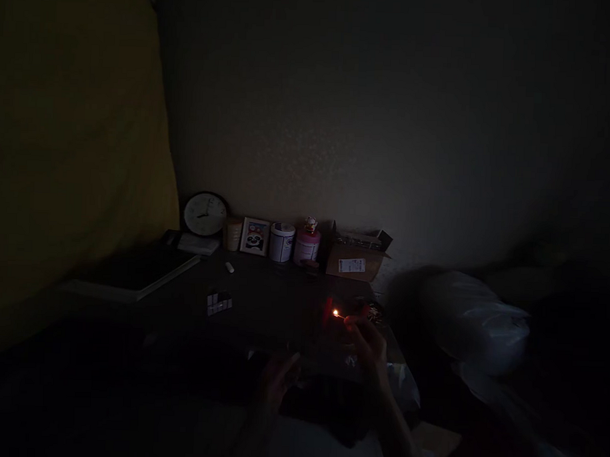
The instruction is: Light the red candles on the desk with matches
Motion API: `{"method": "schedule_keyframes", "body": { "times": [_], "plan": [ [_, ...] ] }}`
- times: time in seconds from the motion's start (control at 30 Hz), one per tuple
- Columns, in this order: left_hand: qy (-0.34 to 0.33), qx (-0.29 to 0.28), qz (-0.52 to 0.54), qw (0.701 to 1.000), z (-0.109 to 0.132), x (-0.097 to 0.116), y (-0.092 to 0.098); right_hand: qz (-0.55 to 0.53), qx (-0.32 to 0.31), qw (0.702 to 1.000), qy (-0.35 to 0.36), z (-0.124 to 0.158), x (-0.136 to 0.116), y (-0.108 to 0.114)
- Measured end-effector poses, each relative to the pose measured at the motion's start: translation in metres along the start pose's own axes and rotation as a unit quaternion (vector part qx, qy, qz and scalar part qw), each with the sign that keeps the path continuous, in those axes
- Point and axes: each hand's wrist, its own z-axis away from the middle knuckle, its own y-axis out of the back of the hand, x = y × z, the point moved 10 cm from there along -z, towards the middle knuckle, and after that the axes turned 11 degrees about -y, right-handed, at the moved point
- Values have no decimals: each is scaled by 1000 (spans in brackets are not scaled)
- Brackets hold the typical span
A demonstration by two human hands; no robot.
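Observation:
My right hand (366, 340) is closed in a pinch on a thin lit match (340, 316). A small bright flame burns at its left tip, over the dark table (277, 301). Just left of the flame, an upright red shape (328, 310) catches the glow; it looks like a candle, but the dark hides its details. My left hand (279, 381) is low at the table's near side, dim, with its fingers curled. Whatever it holds, if anything, is lost in the dark.
Along the wall stand a round clock (205, 214), a framed panda picture (255, 237), a white tin (282, 243), a pink-lidded tin (307, 248) and a cardboard box (354, 260). A small checked packet (219, 303) lies left. Plastic bags (476, 321) bulge at right.

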Motion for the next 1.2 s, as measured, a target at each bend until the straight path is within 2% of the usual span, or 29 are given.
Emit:
{"method": "schedule_keyframes", "body": {
  "times": [0.2, 0.4, 0.57, 0.83, 1.07, 1.2],
  "plan": [
    [-13, -25, 9, 1000, 0, 3, -2, 4, 2, 1000, -7, -4, -3, -4],
    [12, -14, 12, 1000, 7, 6, -6, 12, 13, 1000, -5, -12, 1, -5],
    [4, -26, 5, 1000, 8, 10, -7, 24, 31, 999, 9, -14, -8, -5],
    [8, -18, -6, 1000, 5, 6, -5, 29, 35, 998, 30, -23, -24, -3],
    [-19, -60, 0, 998, 7, 10, -8, 24, 44, 999, 21, -32, -22, -2],
    [-5, -48, -12, 999, 4, 7, -6, 35, 46, 998, 26, -32, -23, -3]
  ]
}}
